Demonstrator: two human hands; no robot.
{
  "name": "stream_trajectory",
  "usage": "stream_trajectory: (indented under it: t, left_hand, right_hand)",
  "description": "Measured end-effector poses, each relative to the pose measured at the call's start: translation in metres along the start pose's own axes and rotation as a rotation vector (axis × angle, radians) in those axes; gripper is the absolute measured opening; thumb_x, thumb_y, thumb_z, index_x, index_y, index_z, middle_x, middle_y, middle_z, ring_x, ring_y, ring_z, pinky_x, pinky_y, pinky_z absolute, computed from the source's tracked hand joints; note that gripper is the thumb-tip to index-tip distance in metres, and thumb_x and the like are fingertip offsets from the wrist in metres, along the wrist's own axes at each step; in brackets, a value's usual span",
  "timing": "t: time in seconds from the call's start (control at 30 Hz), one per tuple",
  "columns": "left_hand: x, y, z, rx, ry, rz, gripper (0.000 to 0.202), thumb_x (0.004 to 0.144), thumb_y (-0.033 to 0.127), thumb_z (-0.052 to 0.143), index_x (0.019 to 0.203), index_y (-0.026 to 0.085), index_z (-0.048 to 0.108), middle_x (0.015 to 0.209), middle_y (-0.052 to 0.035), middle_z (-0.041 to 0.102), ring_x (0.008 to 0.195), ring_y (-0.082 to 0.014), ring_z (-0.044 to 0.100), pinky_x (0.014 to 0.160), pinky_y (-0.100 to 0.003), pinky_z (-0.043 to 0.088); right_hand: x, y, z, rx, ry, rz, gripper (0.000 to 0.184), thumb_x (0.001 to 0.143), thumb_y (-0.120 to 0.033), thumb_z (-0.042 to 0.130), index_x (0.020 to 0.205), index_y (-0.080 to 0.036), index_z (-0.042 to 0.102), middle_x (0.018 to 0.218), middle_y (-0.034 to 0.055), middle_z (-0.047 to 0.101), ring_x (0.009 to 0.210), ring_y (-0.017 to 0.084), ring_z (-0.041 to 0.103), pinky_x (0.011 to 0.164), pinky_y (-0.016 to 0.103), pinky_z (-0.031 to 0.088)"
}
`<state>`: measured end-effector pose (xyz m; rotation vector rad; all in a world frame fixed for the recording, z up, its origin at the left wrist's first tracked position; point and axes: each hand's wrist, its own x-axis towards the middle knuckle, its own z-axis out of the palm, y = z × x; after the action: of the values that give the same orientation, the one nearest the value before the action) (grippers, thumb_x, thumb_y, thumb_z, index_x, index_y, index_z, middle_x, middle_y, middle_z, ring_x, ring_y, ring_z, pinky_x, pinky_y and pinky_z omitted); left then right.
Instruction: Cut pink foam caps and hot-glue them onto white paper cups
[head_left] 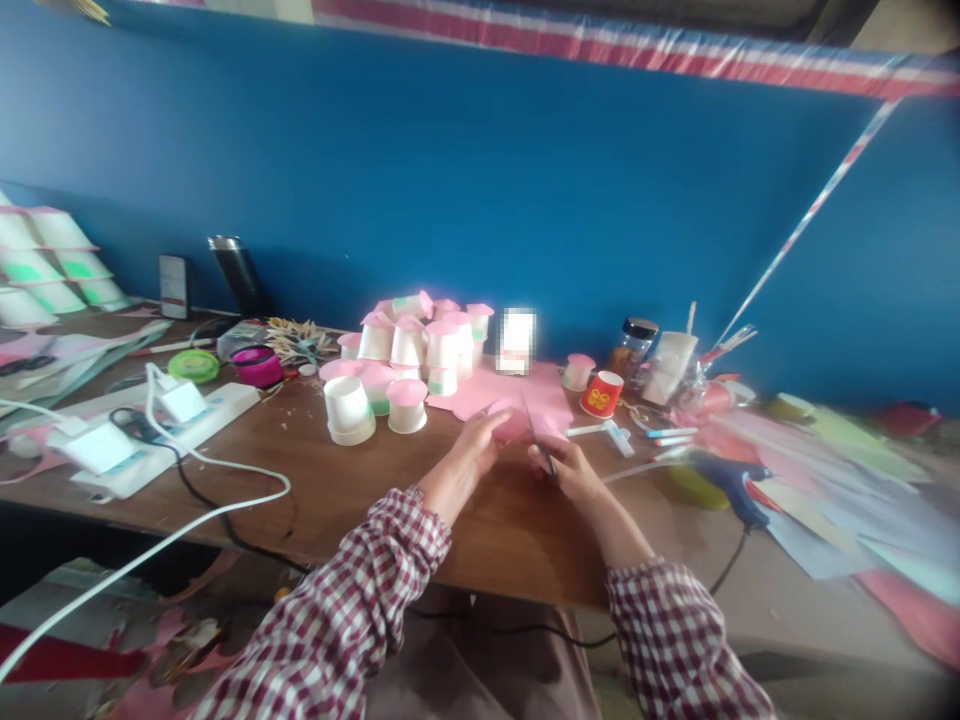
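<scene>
My left hand (478, 446) is closed on a piece of pink paper (511, 424), held just above the near edge of a larger pink sheet (551, 385). Scissors (547, 460) with dark handles are gripped in my right hand (568, 462), their blades pointing up and away beside the paper. Whether the blades touch the paper I cannot tell. Beyond and to the left stand several white paper cups (409, 342) with pink paper tops, some piled up. Nearer lies a white cup (348, 408) upside down, next to another pink-topped cup (406, 406).
To the left are a power strip (225, 412) with white chargers and a looping cable (247, 470). A red cup (602, 393), a jar (634, 345), pens (671, 436) and a blue glue gun (739, 485) lie to the right. A blurred phone-like screen (517, 342) stands at the back.
</scene>
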<state>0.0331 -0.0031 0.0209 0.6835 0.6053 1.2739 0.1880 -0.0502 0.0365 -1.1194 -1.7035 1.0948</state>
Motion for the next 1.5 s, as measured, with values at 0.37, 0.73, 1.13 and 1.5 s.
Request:
stream_trajectory:
  t: [0.37, 0.73, 1.13, 1.5]
  left_hand:
    - [0.0035, -0.0018, -0.0005, -0.021, 0.057, -0.033, 0.017, 0.068, 0.019, 0.072, 0.080, 0.012, 0.063, 0.065, -0.0037, 0.067, 0.056, -0.0123, 0.062, 0.045, -0.019, 0.041]
    - [0.0050, -0.0026, -0.0011, -0.034, 0.068, -0.042, 0.019, 0.068, 0.018, 0.073, 0.082, 0.012, 0.062, 0.063, -0.0024, 0.066, 0.053, -0.0108, 0.061, 0.042, -0.018, 0.041]
    - [0.0067, -0.0036, -0.0031, -0.002, 0.094, -0.056, 0.023, 0.066, 0.022, 0.075, 0.083, 0.013, 0.062, 0.066, -0.0024, 0.066, 0.055, -0.0107, 0.061, 0.043, -0.017, 0.039]
    - [0.0047, -0.0007, -0.0009, 0.006, 0.111, -0.042, 0.026, 0.065, 0.019, 0.075, 0.087, 0.015, 0.061, 0.066, -0.0013, 0.066, 0.055, -0.0114, 0.061, 0.043, -0.018, 0.039]
  right_hand:
    - [0.0002, 0.0012, -0.0003, 0.013, -0.007, 0.004, 0.045, 0.076, -0.054, 0.058, 0.092, -0.013, 0.067, 0.055, -0.0012, 0.048, 0.054, 0.012, 0.044, 0.054, 0.027, 0.039]
    - [0.0021, 0.0061, 0.0002, 0.030, 0.011, 0.013, 0.048, 0.074, -0.055, 0.060, 0.097, -0.013, 0.067, 0.054, -0.0029, 0.046, 0.053, 0.012, 0.044, 0.054, 0.028, 0.040]
    - [0.0016, 0.0049, 0.0005, 0.014, 0.013, 0.026, 0.049, 0.075, -0.055, 0.059, 0.098, -0.013, 0.067, 0.053, -0.0027, 0.045, 0.052, 0.012, 0.043, 0.053, 0.028, 0.040]
    - [0.0015, 0.0043, 0.0010, 0.023, 0.021, 0.042, 0.051, 0.072, -0.057, 0.061, 0.096, -0.012, 0.068, 0.052, -0.0031, 0.044, 0.050, 0.012, 0.043, 0.051, 0.027, 0.039]
